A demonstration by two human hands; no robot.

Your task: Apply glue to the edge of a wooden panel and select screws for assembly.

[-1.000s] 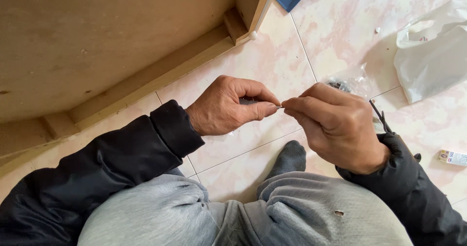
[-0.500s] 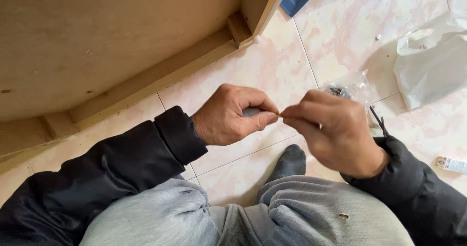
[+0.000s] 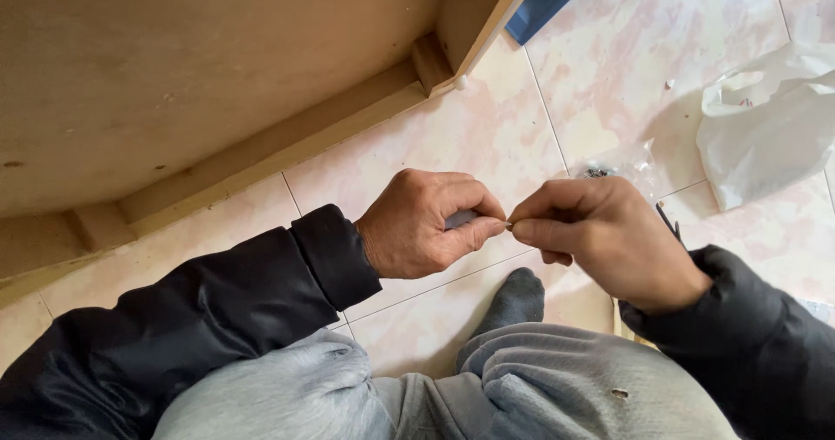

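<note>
My left hand [image 3: 430, 223] is closed around a small pale, greyish piece [image 3: 458, 218] that shows between thumb and fingers. My right hand [image 3: 600, 236] pinches a tiny thin part [image 3: 508, 223] at its fingertips, and the two hands meet tip to tip above the tiled floor. Most of both small parts is hidden by the fingers. Both arms wear dark jacket sleeves, and my grey trousers and a grey sock [image 3: 515, 299] lie below the hands.
A large wooden panel with a raised frame [image 3: 261, 144] lies on the floor at upper left. A clear bag with small dark hardware [image 3: 613, 166] and a white plastic bag [image 3: 765, 127] rest on the pink tiles at right. A blue object [image 3: 548, 1] sits at top.
The hands have stayed joined and drifted slightly lower and leftward in view; the fingertips are pressed closer together than a second ago.
</note>
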